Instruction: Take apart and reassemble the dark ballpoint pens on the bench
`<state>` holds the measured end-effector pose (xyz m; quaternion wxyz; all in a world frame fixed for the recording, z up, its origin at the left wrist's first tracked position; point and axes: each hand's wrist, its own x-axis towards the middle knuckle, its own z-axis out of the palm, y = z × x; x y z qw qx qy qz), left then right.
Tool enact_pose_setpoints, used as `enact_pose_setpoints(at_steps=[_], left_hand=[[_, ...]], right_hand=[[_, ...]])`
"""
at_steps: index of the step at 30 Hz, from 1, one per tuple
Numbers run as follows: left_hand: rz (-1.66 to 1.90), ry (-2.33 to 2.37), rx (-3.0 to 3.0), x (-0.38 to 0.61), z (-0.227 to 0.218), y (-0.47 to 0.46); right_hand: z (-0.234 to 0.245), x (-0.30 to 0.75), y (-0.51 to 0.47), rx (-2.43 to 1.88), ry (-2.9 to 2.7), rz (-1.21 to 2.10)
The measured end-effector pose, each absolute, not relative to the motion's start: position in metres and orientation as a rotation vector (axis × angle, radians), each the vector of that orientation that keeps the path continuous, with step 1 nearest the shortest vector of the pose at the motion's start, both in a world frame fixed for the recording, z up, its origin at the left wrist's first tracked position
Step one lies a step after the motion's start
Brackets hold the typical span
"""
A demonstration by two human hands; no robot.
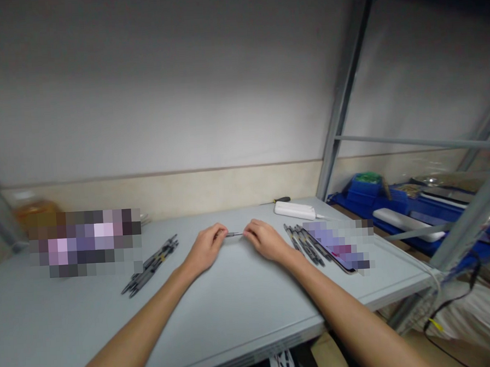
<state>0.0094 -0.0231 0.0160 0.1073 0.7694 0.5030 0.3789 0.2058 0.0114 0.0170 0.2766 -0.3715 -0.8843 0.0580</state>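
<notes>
Between my hands, just above the middle of the desk, is a slim grey pen [234, 234] lying crosswise. My left hand [209, 245] pinches its left end, and the fingers of my right hand [264, 238] close on its thinner, pale right end. Much of the pen is hidden by the fingers. To the left of my left hand lies a loose bunch of grey pens [151, 266], slanting away from me. A second group of grey pens [308, 243] rests side by side to the right of my right hand.
A blurred-out flat item [334, 245] lies beside the right pens. Behind it are a white power strip [294, 209] and a dark-handled screwdriver [282, 199]. Another blurred-out item [87, 241] and an amber bottle [37, 216] stand at left. A metal frame post [342, 91] rises at right.
</notes>
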Motion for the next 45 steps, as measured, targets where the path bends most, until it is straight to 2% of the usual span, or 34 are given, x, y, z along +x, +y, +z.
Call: enact_pose_setpoints(at_steps=[9,17,41,45], left_hand=[[1.094,1.502,2.173,0.007,0.016,-0.022],[1.203,1.442,2.018,0.004,0.016,-0.018],[1.259,1.399,1.971,-0.002,0.01,-0.01],[1.281,1.4,1.939,-0.002,0.01,-0.009]], right_hand=[[0.018,0.207,0.013,-0.874,-2.257,0.231],[0.02,0.206,0.012,-1.068,-2.245,0.438],[0.023,0.208,0.015,-0.994,-2.065,0.595],[0.021,0.209,0.017,-1.072,-2.072,0.709]])
